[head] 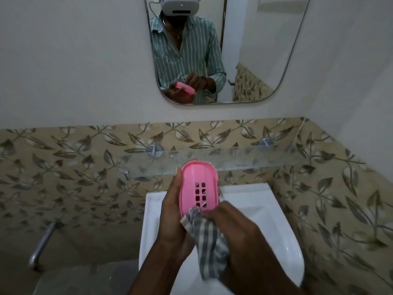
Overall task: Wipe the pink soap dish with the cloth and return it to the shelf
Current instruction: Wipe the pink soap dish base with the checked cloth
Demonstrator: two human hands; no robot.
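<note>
cloth [209, 241] gripped by right hand [231, 220] | left hand [172, 209] clasps pink soap dish [198, 186] | above sink [276, 209]

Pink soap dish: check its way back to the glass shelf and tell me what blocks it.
Nothing visible blocks it. The pink plastic soap dish, held in the left hand above the white ceramic basin, sits just in front of the clear glass wall shelf, whose visible surface looks bare. The right hand presses the grey checked cloth at the dish's near end.
</note>
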